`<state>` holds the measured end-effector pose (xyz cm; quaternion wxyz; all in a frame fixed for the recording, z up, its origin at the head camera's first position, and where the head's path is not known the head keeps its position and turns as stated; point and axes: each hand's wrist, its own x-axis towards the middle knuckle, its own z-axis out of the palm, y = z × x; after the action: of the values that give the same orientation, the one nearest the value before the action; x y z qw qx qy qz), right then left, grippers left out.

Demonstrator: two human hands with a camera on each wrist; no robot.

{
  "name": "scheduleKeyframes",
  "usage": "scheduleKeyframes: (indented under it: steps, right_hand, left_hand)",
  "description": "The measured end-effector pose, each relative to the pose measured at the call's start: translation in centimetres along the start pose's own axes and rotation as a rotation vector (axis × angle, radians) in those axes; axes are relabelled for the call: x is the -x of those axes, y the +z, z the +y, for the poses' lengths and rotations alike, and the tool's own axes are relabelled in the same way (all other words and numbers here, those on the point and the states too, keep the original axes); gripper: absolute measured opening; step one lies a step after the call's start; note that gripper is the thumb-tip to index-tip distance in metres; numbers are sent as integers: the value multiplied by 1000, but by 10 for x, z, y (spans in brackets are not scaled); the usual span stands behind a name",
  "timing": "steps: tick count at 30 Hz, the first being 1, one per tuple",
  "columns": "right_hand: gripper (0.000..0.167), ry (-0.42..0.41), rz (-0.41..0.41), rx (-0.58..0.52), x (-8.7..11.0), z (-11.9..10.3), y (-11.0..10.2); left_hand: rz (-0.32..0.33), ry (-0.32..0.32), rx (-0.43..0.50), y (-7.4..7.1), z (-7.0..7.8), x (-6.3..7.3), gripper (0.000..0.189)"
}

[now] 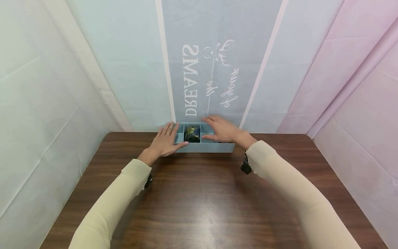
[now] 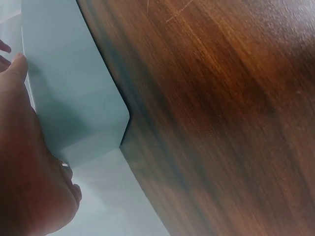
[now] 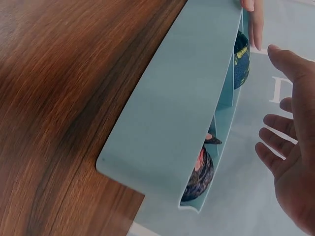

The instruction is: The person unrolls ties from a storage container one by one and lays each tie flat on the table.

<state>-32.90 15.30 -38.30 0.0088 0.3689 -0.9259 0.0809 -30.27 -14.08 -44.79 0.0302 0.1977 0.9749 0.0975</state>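
A light blue divided box (image 1: 211, 148) stands at the table's far edge. In one compartment sits a dark rolled bundle (image 1: 192, 135) with a yellow-green leaf pattern. The right wrist view shows a second dark bundle (image 3: 199, 179), with pink in its pattern, in the end compartment; the right hand covers that end in the head view. My left hand (image 1: 166, 142) lies over the box's left end, fingers extended toward the back and thumb along the front rim. My right hand (image 1: 224, 129) hovers above the right compartments, fingers loosely extended and holding nothing.
The brown wooden table (image 1: 199, 193) stretches from the box toward me. Right behind the box hangs a printed cloth (image 1: 217, 20) with white lettering. Pale fabric also hangs along both sides of the table.
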Motion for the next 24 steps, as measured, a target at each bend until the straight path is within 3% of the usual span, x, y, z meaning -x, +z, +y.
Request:
scheduleKeyframes:
  steps: [11,24]
  right_hand:
    - [83,-48,2,-75,-19,-6,16]
    - [84,-55,-14,-128,-34,-13,26]
  left_hand:
    - [-43,-26,-22,2,0,-3,96]
    - [-47,-19,-8,-3,4,1,94]
